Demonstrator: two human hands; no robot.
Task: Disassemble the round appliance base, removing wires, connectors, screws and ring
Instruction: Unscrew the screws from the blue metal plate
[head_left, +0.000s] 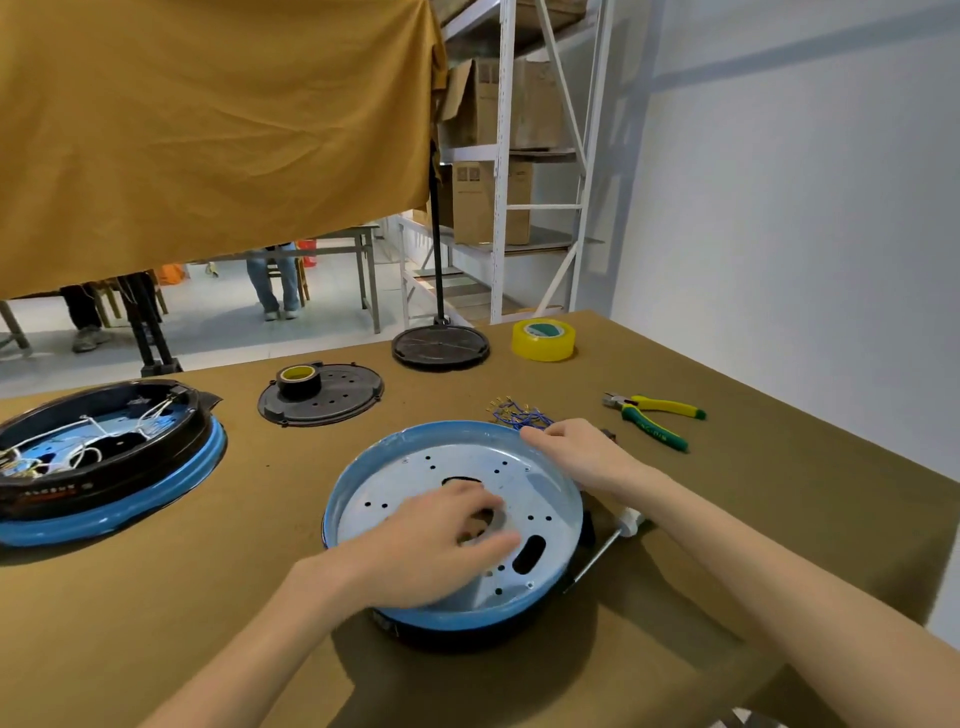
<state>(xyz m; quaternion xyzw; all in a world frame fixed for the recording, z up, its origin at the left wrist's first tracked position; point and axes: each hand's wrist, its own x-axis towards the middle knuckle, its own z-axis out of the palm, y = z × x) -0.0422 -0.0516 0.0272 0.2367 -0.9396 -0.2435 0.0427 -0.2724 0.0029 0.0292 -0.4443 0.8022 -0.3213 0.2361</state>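
Blue-rimmed round base (457, 519), perforated metal plate inside, wires gone.

Table (727, 519) with pliers (655, 419), tape (543, 340)

Head-worn view, forward and down, close above table (675, 519)
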